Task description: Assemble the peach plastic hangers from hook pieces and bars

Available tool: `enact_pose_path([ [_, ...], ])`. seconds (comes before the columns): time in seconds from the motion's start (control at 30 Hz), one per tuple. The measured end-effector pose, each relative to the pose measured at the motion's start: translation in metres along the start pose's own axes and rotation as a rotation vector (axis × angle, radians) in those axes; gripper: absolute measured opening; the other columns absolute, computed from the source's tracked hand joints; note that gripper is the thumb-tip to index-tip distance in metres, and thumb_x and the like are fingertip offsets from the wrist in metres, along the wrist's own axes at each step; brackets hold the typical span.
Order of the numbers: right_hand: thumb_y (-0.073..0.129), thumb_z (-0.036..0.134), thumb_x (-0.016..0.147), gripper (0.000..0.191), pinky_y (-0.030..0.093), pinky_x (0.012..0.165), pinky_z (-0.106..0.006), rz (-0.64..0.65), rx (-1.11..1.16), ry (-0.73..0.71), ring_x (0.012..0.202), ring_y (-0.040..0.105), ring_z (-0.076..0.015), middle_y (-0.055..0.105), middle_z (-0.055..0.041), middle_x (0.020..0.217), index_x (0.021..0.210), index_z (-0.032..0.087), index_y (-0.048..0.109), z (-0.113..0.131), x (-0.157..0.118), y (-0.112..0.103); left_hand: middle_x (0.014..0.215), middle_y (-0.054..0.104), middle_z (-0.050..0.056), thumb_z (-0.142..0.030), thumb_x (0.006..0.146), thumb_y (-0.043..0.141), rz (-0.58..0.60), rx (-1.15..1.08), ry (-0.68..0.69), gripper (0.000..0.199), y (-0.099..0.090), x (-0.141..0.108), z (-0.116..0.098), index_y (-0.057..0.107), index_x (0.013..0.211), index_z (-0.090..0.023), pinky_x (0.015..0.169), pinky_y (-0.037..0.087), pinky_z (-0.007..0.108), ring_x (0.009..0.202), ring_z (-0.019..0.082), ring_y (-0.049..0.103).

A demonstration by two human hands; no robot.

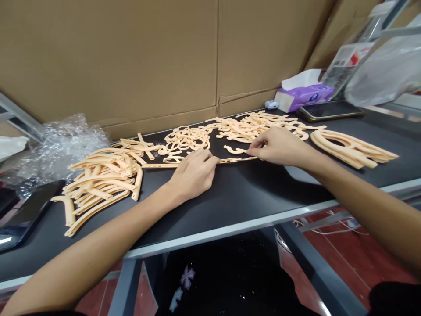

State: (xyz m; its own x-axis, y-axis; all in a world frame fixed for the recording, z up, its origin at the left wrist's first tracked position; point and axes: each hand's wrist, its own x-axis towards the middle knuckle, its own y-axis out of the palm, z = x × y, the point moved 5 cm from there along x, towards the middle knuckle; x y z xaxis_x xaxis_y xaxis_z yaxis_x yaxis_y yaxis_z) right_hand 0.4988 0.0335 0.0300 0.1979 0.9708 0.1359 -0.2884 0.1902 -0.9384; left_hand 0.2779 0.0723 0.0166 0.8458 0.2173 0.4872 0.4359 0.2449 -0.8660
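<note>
A long, thin beige plastic strip with slots (226,161) lies across the black table in front of me. My left hand (196,174) is closed over its middle, thumb and fingers pinching it. At the strip's right end, the fingertips of my right hand (279,146) are pinched together on its thin tip. A small wavy beige piece (234,150) lies just left of those fingertips; whether they touch it I cannot tell. Behind my hands are a pile of looped beige pieces (188,138) and a pile of wavy ones (253,125).
Curved beige bars (101,175) are heaped at left, near clear bubble wrap (70,142) and a dark phone-like device (28,215). At right lie stacked curved bars (351,147), a phone (332,109) and a purple tissue pack (305,95). Cardboard (148,61) stands behind the table (210,210).
</note>
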Motion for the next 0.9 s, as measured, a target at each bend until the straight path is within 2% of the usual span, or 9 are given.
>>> enact_pose_path([
  [0.37, 0.062, 0.018, 0.073, 0.017, 0.043, 0.066, -0.032, 0.011, -0.023, -0.04, 0.075, 0.068, -0.0228, 0.076, -0.0039, 0.074, 0.072, 0.021, 0.079, 0.0003, 0.0013, 0.0034, 0.097, 0.069, 0.011, -0.015, 0.102, 0.047, 0.01, -0.024, -0.016, 0.024, 0.002, 0.0008, 0.0008, 0.071, 0.101, -0.013, 0.084, 0.054, 0.035, 0.094, 0.022, 0.063],
  [0.67, 0.061, 0.017, 0.078, 0.016, 0.044, 0.065, -0.029, 0.075, 0.019, -0.054, 0.069, 0.066, -0.0198, 0.072, -0.0013, 0.069, 0.072, 0.02, 0.075, -0.0012, 0.0041, 0.0091, 0.097, 0.069, 0.011, -0.015, 0.103, 0.047, 0.01, -0.04, 0.0, 0.025, 0.0015, 0.0006, 0.001, 0.071, 0.101, -0.013, 0.083, 0.054, 0.036, 0.094, 0.023, 0.063],
  [0.9, 0.062, 0.018, 0.08, 0.014, 0.042, 0.064, -0.028, 0.076, 0.047, -0.055, 0.066, 0.063, -0.0184, 0.071, -0.001, 0.067, 0.073, 0.02, 0.075, 0.0, 0.0033, 0.0074, 0.097, 0.069, 0.012, -0.014, 0.102, 0.046, 0.007, -0.047, -0.003, 0.026, 0.0016, 0.0002, 0.0009, 0.071, 0.1, -0.013, 0.084, 0.055, 0.037, 0.094, 0.023, 0.063],
])
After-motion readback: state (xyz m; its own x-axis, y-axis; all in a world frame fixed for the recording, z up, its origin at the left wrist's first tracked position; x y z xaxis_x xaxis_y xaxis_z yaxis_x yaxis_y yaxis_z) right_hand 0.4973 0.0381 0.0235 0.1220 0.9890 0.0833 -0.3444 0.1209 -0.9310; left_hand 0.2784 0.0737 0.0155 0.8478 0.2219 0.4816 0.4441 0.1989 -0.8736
